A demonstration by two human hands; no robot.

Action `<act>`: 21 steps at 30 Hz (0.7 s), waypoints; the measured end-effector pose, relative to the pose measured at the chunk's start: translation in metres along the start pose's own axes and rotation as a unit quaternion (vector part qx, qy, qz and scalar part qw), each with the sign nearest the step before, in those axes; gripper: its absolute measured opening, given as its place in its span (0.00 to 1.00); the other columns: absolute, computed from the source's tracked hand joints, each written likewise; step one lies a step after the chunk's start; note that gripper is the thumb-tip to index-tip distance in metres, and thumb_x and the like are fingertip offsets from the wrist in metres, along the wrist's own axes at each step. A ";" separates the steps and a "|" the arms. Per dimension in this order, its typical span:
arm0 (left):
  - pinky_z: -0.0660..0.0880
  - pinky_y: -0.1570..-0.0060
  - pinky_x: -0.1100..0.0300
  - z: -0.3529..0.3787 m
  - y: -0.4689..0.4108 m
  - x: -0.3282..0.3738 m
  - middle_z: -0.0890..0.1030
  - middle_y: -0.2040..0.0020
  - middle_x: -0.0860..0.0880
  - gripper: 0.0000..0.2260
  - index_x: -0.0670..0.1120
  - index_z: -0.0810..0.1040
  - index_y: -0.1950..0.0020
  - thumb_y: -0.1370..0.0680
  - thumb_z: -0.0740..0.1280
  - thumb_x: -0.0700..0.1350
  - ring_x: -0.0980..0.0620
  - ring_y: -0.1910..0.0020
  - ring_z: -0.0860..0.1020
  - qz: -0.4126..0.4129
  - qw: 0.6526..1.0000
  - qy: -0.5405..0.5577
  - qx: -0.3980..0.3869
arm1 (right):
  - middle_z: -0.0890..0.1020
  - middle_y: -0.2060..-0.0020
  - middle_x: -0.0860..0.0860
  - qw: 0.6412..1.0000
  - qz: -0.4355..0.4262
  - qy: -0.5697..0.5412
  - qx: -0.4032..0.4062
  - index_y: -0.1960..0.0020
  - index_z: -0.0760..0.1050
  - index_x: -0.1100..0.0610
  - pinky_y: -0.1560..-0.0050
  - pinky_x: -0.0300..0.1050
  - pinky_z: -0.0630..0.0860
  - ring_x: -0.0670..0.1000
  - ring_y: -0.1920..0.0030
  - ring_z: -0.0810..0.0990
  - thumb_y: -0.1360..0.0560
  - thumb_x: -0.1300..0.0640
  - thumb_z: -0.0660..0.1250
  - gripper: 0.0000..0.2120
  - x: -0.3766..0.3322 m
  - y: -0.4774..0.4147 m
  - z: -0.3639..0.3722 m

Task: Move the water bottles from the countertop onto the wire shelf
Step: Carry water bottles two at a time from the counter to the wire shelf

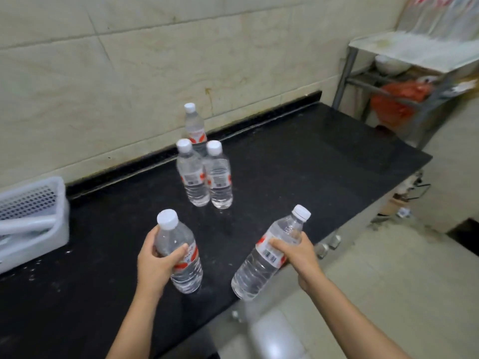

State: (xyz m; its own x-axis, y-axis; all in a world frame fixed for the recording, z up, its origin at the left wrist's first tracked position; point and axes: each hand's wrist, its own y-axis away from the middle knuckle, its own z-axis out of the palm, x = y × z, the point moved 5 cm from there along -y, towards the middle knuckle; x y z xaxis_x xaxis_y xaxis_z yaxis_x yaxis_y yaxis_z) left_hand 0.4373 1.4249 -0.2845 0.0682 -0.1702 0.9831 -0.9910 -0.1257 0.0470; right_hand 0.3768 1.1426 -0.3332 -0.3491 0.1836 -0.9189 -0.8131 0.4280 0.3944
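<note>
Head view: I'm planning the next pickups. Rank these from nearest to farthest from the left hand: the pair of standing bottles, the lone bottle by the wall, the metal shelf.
1. Pair of standing bottles, mid-counter, ahead of the left hand.
2. Lone bottle, behind the pair, by the wall.
3. Metal shelf, far right corner.

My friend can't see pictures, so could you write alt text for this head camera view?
A person's left hand and right hand each grip a clear water bottle, the left bottle upright, the right bottle tilted, over a black countertop. Three more capped bottles stand near the tiled wall, with a metal shelf at far right.
</note>
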 end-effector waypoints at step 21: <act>0.78 0.60 0.61 0.448 0.128 0.103 0.82 0.58 0.54 0.18 0.55 0.77 0.53 0.40 0.73 0.42 0.53 0.58 0.81 0.020 0.955 0.072 -0.287 | 0.83 0.57 0.54 0.962 -0.045 -0.067 0.263 0.51 0.74 0.59 0.62 0.44 0.75 0.50 0.61 0.81 0.42 0.60 0.77 0.22 -0.031 0.013 -0.447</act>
State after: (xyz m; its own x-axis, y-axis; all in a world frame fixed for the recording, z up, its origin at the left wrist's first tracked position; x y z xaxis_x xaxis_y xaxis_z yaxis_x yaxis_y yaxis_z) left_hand 0.3690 0.9535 -0.2567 0.0538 -0.0227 0.9983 -0.8951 0.4421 0.0584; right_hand 0.1691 0.7464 -0.2993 -0.1970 0.2230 -0.9547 -0.4773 0.8288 0.2921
